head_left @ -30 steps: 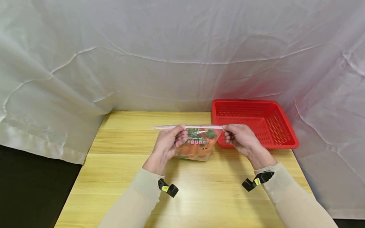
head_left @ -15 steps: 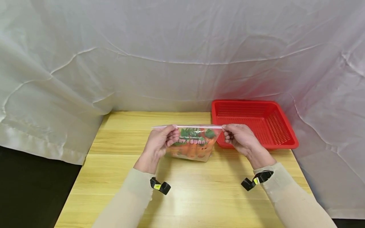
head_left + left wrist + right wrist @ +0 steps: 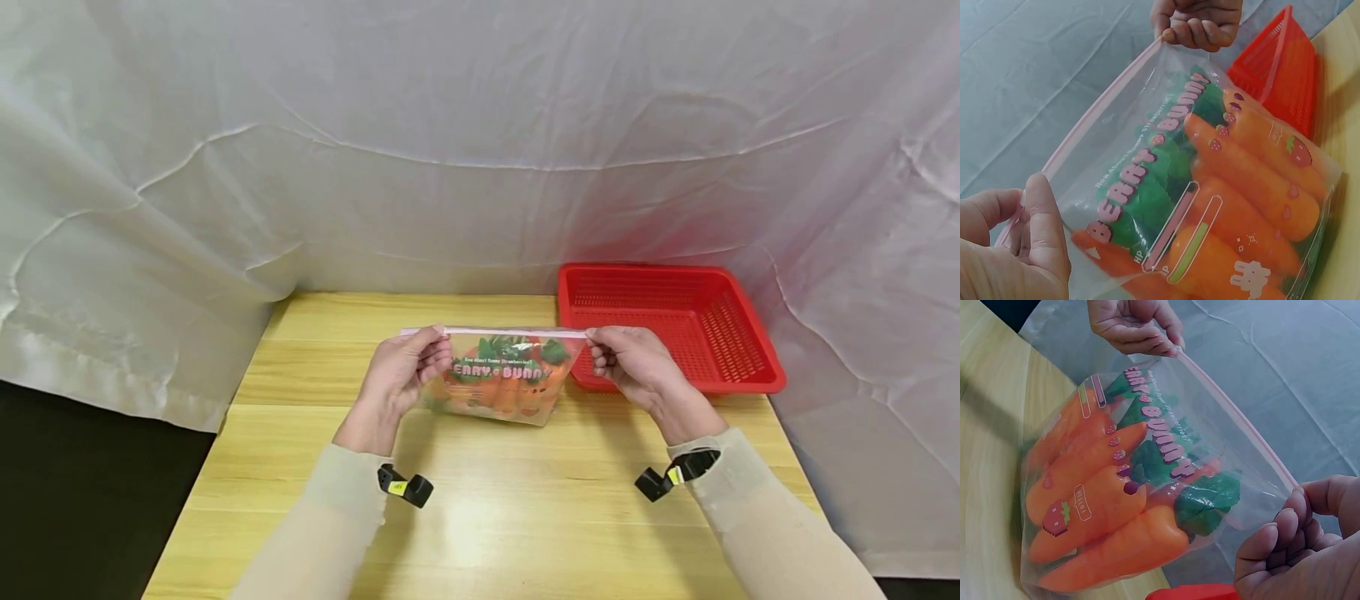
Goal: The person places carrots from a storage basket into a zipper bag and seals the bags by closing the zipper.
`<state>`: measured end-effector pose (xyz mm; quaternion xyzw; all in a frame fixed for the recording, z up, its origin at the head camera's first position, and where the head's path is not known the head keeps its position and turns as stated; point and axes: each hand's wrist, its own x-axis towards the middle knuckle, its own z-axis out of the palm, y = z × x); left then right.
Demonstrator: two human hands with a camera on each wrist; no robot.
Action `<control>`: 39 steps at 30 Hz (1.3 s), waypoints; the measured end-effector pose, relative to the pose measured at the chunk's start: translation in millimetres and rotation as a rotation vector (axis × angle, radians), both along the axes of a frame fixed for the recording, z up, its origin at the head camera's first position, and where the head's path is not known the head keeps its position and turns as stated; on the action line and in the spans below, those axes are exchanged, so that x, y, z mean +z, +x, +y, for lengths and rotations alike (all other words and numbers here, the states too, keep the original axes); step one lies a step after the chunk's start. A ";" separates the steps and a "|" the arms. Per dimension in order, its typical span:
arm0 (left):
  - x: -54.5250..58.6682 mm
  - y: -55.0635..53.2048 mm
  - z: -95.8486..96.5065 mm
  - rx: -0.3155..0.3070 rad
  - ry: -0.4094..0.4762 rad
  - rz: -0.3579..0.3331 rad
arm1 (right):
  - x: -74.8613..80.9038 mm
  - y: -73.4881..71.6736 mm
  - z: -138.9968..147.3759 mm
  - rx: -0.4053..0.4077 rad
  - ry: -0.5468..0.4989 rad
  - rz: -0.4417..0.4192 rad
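A clear zip bag (image 3: pixel 498 379) with a pink zip strip and "Berry Bunny" lettering stands upright at the middle of the table. Inside it are several orange carrots (image 3: pixel 1260 181) with green leafy tops (image 3: pixel 1207 500). My left hand (image 3: pixel 397 371) pinches the zip strip near its left end between thumb and forefinger. At the strip's right corner, my right hand (image 3: pixel 633 358) pinches the bag's edge, its other fingers curled below. Between the hands the strip runs straight and taut, its two sides pressed together in the right wrist view.
A red plastic basket (image 3: pixel 750 333) with slotted walls stands at the back right, just behind my right hand. The light wooden table (image 3: pixel 480 517) lies under the bag. Grey cloth (image 3: pixel 480 208) hangs behind the table and along both sides.
My left hand has slid leftward along the zip strip, uncovering more of the lettering. My right hand has kept its pinch on the right corner, and the bag has hardly moved.
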<state>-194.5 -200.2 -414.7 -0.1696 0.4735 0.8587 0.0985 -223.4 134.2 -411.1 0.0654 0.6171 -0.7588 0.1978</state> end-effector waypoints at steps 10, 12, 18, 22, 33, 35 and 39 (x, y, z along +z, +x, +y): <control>1.9 1.4 -4.5 0.002 0.000 0.012 | 0.7 0.0 0.5 0.000 0.003 0.000; 2.0 1.4 -5.2 0.006 0.001 0.012 | 0.5 -0.2 0.7 0.001 0.004 0.001; 1.9 1.1 -9.5 0.014 0.009 0.004 | 0.0 -1.1 0.4 0.000 0.006 0.001; 1.2 1.8 -14.9 0.017 0.001 0.004 | 0.1 -1.5 -0.1 -0.003 0.003 -0.003; 1.6 5.7 -34.4 0.046 -0.003 0.004 | 0.7 -1.0 -0.9 -0.001 0.007 0.002; 2.9 7.9 -36.2 0.045 -0.005 0.008 | 2.6 1.0 -1.7 0.008 0.022 0.009; 8.1 16.7 -40.1 0.056 -0.023 0.022 | 9.3 8.7 -4.6 0.041 0.059 0.019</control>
